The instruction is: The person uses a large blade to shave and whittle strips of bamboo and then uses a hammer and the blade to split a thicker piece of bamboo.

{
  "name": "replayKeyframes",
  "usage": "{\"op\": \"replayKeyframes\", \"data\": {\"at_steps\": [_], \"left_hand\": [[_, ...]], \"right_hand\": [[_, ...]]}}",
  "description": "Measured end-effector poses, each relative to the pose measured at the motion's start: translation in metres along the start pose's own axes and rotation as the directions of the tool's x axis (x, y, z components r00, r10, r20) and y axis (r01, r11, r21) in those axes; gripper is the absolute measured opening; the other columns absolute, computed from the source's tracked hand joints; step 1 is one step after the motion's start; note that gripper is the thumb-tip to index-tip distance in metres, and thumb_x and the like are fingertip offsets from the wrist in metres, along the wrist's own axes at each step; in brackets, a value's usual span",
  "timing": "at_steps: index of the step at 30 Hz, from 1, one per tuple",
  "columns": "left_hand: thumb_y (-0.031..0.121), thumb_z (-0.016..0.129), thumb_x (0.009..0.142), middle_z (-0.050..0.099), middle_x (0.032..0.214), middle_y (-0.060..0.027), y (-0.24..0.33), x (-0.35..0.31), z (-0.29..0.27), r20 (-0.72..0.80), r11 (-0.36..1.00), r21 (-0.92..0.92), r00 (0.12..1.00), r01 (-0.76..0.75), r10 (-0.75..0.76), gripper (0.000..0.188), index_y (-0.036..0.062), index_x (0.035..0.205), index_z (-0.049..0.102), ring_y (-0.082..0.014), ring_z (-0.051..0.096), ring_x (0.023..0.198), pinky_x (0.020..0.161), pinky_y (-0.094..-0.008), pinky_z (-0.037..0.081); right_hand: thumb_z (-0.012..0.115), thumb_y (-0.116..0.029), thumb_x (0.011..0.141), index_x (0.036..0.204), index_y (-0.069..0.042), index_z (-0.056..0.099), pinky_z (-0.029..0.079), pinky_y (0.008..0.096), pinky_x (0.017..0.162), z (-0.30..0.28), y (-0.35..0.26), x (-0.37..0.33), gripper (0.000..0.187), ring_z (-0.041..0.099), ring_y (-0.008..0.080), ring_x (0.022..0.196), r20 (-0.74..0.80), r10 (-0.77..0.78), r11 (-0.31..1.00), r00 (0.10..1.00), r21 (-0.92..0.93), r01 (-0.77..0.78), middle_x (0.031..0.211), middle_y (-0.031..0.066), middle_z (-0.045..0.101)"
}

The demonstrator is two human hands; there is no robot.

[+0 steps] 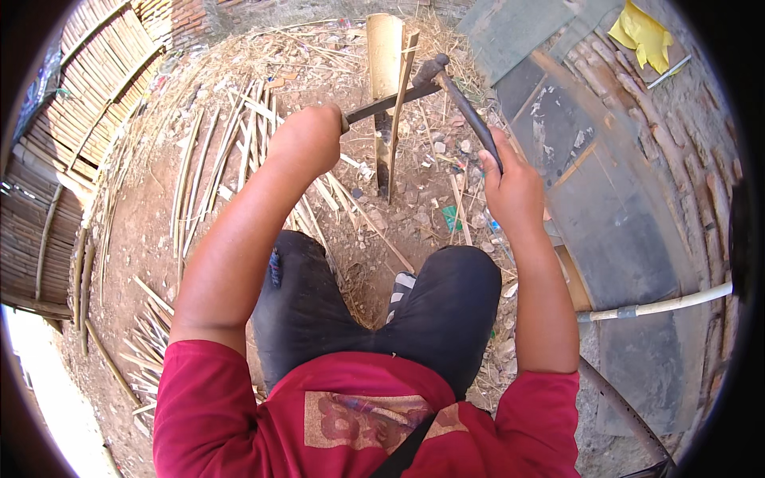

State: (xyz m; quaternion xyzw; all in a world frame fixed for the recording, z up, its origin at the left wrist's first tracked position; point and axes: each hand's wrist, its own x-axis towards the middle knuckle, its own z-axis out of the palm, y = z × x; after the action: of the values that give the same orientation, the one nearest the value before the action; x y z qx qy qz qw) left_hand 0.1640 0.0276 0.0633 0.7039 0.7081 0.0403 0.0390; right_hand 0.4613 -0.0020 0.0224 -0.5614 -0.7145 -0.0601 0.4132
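My left hand (307, 142) is closed round the handle of a machete (374, 107), whose dark blade points to the right. That blade crosses a bamboo piece (386, 60) standing beyond my knees, where a narrow strip (402, 103) stands apart from the wider part. A hammer (472, 113) is gripped by its dark handle in my right hand (516, 182). Its head is at the blade's far end; whether they touch I cannot tell. The lower end of the bamboo is near the dirt between my feet.
Several thin bamboo strips (209, 171) lie on the ground to the left, and more strips (151, 350) lie nearer me. Dark flat sheets (613, 231) rest along the right side, with a pale pole (677, 303) over them. Farther off are a yellow cloth-like piece (641, 36) and a bamboo-slat panel (103, 68).
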Motion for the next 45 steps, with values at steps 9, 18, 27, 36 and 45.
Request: {"op": "replayKeyframes", "data": {"at_steps": [9,18,27,36,45], "left_hand": [[0.004,0.059,0.092,0.074,0.107,-0.0228,-0.003,0.001,0.008,-0.023,1.000,0.008,1.000,-0.009,0.009,0.025,0.0048,0.114,0.071,-0.0382,0.073,0.102,0.088,-0.0468,0.060],[0.007,0.057,0.094,0.073,0.107,-0.0209,-0.011,0.001,0.023,-0.037,0.999,-0.049,0.999,-0.006,0.004,0.020,0.0050,0.110,0.069,-0.0377,0.071,0.101,0.088,-0.0482,0.057],[0.006,0.058,0.094,0.073,0.106,-0.0208,-0.004,0.003,0.021,0.021,1.000,-0.023,1.000,-0.006,0.007,0.020,0.0035,0.111,0.068,-0.0376,0.071,0.102,0.089,-0.0480,0.056],[0.004,0.058,0.092,0.073,0.108,-0.0205,-0.004,0.002,0.026,-0.015,0.998,-0.061,0.999,-0.032,0.031,0.022,0.0030,0.111,0.069,-0.0374,0.071,0.103,0.091,-0.0467,0.057],[0.003,0.058,0.093,0.073,0.108,-0.0206,-0.005,0.002,0.027,0.037,1.000,0.015,0.999,0.008,-0.008,0.024,0.0046,0.113,0.070,-0.0368,0.072,0.103,0.090,-0.0474,0.057]], "right_hand": [[0.062,-0.027,0.104,0.142,-0.012,0.060,0.055,0.0399,0.066,-0.023,-0.014,0.023,0.042,0.074,0.0341,0.078,-0.266,0.098,0.983,0.959,0.178,-0.051,0.093,0.0163,0.075],[0.063,-0.026,0.103,0.143,-0.012,0.060,0.056,0.0424,0.075,-0.003,-0.004,0.007,0.043,0.075,0.0326,0.088,-0.113,0.167,0.974,0.979,0.173,-0.146,0.101,0.0182,0.076],[0.062,-0.026,0.103,0.140,-0.011,0.062,0.057,0.0421,0.080,0.028,0.031,-0.018,0.040,0.074,0.0356,0.091,0.036,-0.001,1.000,0.999,-0.023,0.002,0.106,0.0205,0.075],[0.063,-0.024,0.103,0.144,-0.012,0.059,0.056,0.0372,0.077,0.013,0.014,-0.005,0.043,0.074,0.0284,0.086,-0.181,0.064,0.987,0.981,0.156,-0.035,0.106,0.0167,0.076],[0.063,-0.024,0.104,0.146,-0.007,0.057,0.055,0.0353,0.075,0.014,0.010,-0.002,0.046,0.073,0.0248,0.081,-0.228,0.067,0.965,0.971,0.262,-0.005,0.102,0.0171,0.076]]}}
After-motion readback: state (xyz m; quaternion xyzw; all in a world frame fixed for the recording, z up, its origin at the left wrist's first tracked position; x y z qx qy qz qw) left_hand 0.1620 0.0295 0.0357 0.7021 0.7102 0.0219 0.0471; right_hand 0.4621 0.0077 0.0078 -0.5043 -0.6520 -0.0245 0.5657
